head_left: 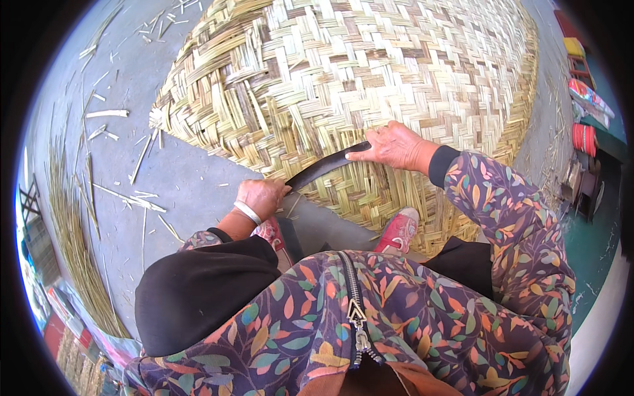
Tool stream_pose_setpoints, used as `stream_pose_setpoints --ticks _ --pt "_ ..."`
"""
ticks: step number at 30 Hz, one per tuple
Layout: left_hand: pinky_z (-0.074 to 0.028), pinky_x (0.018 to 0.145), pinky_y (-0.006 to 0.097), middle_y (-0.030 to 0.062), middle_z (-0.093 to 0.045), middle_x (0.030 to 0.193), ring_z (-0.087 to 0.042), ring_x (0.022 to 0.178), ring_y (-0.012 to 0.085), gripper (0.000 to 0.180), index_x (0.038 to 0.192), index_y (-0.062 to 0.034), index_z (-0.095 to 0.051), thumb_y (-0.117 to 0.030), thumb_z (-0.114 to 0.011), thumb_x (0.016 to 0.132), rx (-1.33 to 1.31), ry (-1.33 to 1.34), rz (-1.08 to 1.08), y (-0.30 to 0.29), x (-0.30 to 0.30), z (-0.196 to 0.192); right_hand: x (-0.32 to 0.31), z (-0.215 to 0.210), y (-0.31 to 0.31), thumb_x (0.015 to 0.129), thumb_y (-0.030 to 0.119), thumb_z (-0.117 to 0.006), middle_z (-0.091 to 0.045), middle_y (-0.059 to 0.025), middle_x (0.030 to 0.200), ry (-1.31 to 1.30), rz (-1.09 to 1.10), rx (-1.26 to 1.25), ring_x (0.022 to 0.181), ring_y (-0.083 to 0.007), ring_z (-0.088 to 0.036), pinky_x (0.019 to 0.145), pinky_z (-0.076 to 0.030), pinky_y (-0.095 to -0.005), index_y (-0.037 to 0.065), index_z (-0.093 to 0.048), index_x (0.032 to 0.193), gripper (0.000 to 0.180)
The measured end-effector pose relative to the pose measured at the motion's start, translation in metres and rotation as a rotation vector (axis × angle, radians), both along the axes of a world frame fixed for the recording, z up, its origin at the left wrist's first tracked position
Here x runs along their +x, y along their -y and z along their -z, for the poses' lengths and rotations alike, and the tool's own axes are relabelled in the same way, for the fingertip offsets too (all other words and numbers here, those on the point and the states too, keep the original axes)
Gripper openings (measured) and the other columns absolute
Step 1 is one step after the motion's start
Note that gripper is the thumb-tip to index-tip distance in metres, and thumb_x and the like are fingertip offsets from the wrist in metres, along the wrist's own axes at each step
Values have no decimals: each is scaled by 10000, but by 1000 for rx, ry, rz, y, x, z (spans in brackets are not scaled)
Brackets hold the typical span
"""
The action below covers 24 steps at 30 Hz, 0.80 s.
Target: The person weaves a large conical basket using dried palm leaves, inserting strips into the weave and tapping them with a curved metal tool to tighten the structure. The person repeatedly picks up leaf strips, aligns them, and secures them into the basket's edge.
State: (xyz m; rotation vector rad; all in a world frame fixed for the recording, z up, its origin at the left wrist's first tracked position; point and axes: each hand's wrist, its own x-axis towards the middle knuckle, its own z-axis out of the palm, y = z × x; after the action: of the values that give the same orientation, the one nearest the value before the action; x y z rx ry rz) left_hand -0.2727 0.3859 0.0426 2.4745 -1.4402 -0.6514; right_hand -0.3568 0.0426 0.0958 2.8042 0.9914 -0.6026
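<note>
Between my two hands stretches a dark curved blade, flat and narrow, bowed away from me. My left hand, with a pale bracelet at the wrist, is closed round its left end. My right hand grips the other end, fingers over the far edge and thumb on the near side. Below the blade lies a large woven reed mat, its near border just past my feet. Whether the blade touches the mat I cannot tell. My left fingers hide whatever handle may be at that end.
Loose reed scraps litter the grey floor on the left. Beyond them runs a long bundle of thin reeds. My red shoes stand at the mat's near edge. A red round object and other household items line the right side.
</note>
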Motion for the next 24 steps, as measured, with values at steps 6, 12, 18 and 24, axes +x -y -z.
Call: stream_pose_setpoints --ticks 6,12,18,24 --pt "-483 517 388 48 -632 622 -636 555 246 291 729 -160 -598 -389 -582 908 85 172 -131 -29 50 -8 72 11 -29 927 124 -423 -515 -49 818 68 10 -14 669 -158 -604 567 -463 -302 485 -415 1364 567" --pt "-475 532 407 63 -640 648 -645 598 262 314 754 -139 -595 -408 -568 913 167 275 -76 -52 115 -14 112 19 -58 935 128 -427 -525 -54 832 149 39 -4 669 -148 -628 590 -488 -303 475 -414 1382 567" --pt "-486 555 416 70 -624 622 -642 598 268 310 742 -136 -587 -393 -565 913 141 269 -30 -48 130 -18 98 16 -67 937 112 -420 -527 -77 846 27 184 -34 669 -161 -640 578 -484 -312 481 -412 1382 578" --pt "-480 593 432 96 -667 710 -653 685 322 460 757 -90 -590 -533 -573 878 157 211 -424 -52 147 -17 74 -2 -93 931 141 -445 -544 -102 858 -85 385 51 648 -227 -641 499 -500 -367 433 -459 1363 521"
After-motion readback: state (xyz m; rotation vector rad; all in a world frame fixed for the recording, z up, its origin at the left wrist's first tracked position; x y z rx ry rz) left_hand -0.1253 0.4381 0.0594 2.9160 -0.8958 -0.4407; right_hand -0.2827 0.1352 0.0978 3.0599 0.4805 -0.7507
